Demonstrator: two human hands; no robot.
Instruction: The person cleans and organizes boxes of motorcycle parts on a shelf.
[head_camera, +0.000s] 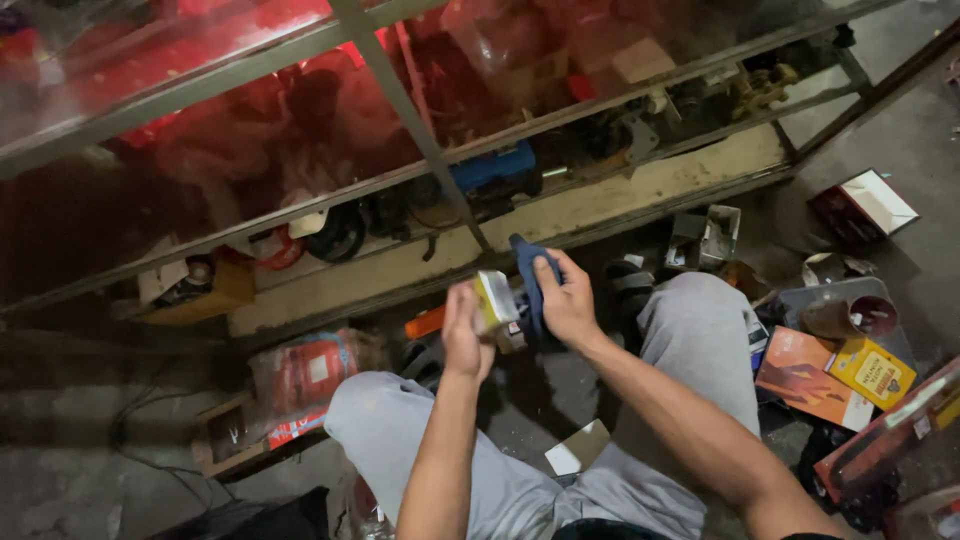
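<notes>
Currently the left hand is gripping a small yellow-and-white box, just below the glass display cabinet. Beside it, the right hand is clenching a dark blue cloth against the box. An orange carton is lying well right of the cabinet's base.

Illumination is dim and uneven. A strong red cast covers the upper shelf behind reflective glass, which shows hazy glare. The floor at lower left falls into deep shadow. The hands show slight motion blur. Straight frame bars bow toward the edges, indicating wide-angle distortion. Fine detail is soft throughout.
</notes>
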